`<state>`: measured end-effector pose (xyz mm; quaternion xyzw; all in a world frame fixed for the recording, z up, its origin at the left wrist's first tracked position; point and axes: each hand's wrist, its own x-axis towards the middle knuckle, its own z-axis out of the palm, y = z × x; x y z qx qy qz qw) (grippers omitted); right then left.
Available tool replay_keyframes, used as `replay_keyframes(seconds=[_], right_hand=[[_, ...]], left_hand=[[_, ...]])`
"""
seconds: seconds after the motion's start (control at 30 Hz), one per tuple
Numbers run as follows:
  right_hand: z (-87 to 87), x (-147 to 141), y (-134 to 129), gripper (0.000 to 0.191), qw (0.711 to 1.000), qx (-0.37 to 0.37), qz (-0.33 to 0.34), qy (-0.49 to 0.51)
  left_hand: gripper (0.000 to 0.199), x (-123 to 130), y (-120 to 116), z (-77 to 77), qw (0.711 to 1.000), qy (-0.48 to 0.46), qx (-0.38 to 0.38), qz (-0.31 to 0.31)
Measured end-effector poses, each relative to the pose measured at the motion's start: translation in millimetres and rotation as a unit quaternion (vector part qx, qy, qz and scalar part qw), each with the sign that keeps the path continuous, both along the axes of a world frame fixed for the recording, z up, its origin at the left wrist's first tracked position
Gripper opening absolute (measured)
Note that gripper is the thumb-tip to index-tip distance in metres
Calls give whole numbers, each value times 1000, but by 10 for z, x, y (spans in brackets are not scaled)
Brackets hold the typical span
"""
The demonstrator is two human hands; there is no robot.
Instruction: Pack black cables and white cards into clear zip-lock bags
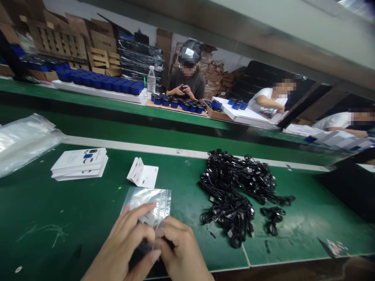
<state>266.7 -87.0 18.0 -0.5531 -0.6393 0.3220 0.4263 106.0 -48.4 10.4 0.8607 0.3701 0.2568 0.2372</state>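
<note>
A clear zip-lock plastic bag is between my two hands at the front of the green bench. My left hand pinches the bag's near part, its index finger stretched over the plastic. Against it, my right hand has curled fingers gripping the bag's edge. Something dark shows beneath the fingers, mostly hidden, so I cannot make out what it is. Just beyond the bag stands a folded white leaflet. To the right lies a heap of black USB cables, with a few bundled cables apart from it.
A stack of printed leaflets lies left, beside a pile of clear plastic bags. Across the raised ledge are rows of blue-and-black containers, a bottle and several co-workers. A metal beam crosses overhead.
</note>
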Motion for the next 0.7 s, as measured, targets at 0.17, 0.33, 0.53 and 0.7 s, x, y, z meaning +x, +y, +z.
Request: replay_keyframes(seconds=[0.17,0.33,0.53,0.7], right_hand=[[219,138,-41,43,990,-50,129,0],[245,223,-75,40,994,-86,63,15],[-15,101,4,6,980,-157,-60,106],[-17,124,57,19,991,-95,-79,56]], left_hand=[[55,-73,232,141,958,-3,-279,63],[6,60,255,172,921,-76,-378,46],[24,71,209,179,934,-122,-315,118],[33,47,185,216,922,-139,-333,141]])
